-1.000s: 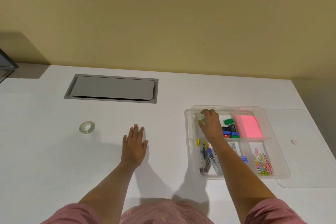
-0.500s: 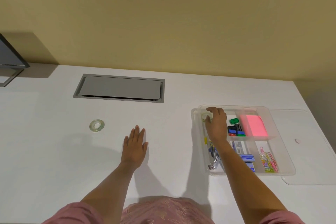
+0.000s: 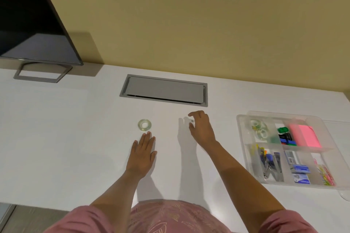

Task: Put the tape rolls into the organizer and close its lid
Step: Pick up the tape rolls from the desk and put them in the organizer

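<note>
One tape roll [image 3: 144, 124] is lying on the desk [image 3: 56, 138], just at twelve o'clock of the flat, empty left hand [image 3: 142, 154]; the right hand [image 3: 201, 128] is hovering unclenched, holding nothing, at nine o'clock of the organizer [image 3: 244, 157], where two rolls [image 3: 259, 128] are sitting.

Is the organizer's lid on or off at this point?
Off. The organizer is open on top, its compartments exposed, with tape rolls in the far-left one. The lid is mostly out of frame.
</note>
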Demonstrator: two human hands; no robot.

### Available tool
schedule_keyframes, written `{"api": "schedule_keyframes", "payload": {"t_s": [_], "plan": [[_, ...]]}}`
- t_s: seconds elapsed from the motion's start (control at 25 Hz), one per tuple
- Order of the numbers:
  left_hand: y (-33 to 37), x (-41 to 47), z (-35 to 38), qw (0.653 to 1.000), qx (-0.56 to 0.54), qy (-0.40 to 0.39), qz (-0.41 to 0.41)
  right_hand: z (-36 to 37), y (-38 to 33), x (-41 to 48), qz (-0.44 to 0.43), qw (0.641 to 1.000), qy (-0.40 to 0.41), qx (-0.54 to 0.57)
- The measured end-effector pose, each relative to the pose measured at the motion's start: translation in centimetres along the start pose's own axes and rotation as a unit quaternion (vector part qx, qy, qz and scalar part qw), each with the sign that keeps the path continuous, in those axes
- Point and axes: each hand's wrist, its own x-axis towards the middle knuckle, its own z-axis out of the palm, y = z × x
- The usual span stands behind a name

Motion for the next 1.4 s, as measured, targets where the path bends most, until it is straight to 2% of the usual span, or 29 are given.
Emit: {"api": "schedule_keyframes", "payload": {"t_s": [0.32,0.52,0.64,1.04,1.4], "plan": [[-7.1,1.3,-1.7,0.996,-0.046,0.023,-0.075,7.2,-8.4,3.1,-0.054,0.987,-0.147,-0.038],[-8.6,3.2,-2.1,0.994,-0.069,0.03,-0.081,9.8,-11.5,4.8,-0.111,0.965,-0.22,-0.095],[-9.0,4.1,-2.2,0.994,-0.071,0.027,-0.079,10.9,-12.1,5.2,-0.129,0.955,-0.236,-0.121],[-7.4,4.1,-3.1,0.993,-0.066,0.011,-0.102,7.1,-10.4,5.1,-0.08,0.986,-0.132,-0.056],[-1.1,2.8,-2.3,0.996,-0.041,-0.04,-0.073,-1.6,-1.9,2.3,0.006,0.999,-0.031,-0.026]]}}
